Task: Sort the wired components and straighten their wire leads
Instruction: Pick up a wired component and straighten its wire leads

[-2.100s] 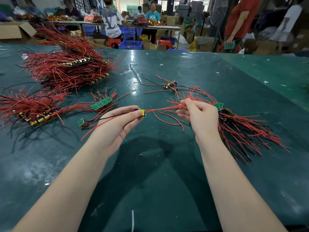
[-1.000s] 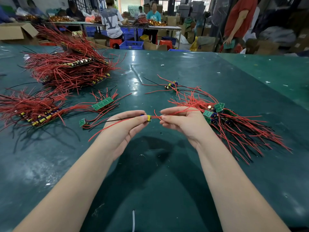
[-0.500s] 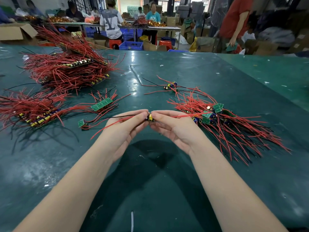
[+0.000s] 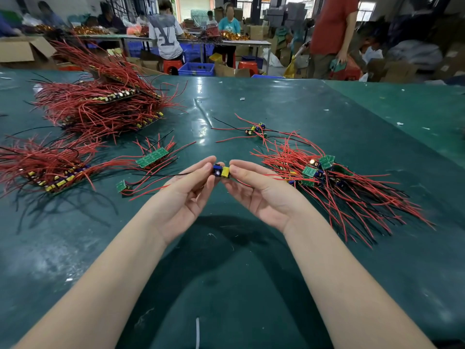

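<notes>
Small blue-and-yellow wired component (image 4: 221, 171): one, pinched between left hand (image 4: 185, 195) and right hand (image 4: 261, 195) fingers above the green tabletop (image 4: 251, 285). Four red-wire piles surround it. Hands closer together than 2.1 seconds ago.

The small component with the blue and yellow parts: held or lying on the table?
Held: the component is pinched between left hand and right hand.

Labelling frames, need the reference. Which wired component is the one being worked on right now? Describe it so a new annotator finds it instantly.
On the dark green table, look between the tidy stacks at left and the loose pile at right. The held component is pinched between the left hand and right hand. It alone is off the table, showing blue and yellow parts.
</notes>
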A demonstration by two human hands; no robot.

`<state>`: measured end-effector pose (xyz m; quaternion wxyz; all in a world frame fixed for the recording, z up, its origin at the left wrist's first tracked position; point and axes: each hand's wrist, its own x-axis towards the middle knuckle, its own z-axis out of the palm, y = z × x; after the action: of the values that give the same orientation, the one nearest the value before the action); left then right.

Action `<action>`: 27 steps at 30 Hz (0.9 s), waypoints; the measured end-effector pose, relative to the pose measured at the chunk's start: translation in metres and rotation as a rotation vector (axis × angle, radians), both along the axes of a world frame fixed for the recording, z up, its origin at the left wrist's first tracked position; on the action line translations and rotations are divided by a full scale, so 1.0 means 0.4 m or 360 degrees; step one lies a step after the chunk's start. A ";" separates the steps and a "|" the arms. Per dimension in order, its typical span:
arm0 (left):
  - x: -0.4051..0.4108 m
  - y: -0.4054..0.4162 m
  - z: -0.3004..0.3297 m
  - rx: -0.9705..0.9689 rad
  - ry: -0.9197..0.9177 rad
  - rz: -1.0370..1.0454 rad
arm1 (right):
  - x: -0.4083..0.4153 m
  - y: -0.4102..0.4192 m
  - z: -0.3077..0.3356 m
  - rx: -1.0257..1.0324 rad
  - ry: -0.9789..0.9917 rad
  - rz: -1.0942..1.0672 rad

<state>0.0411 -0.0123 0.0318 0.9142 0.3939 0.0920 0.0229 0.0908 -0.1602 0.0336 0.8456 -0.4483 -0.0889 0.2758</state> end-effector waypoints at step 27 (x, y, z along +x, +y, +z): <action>0.008 -0.016 -0.019 0.0380 0.0006 0.0070 | -0.014 0.016 -0.013 -0.0302 -0.0444 -0.0434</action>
<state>0.0444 -0.0185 0.0243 0.8599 0.4980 0.0989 0.0532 0.0852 -0.1538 0.0284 0.8086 -0.5675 -0.1174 0.1013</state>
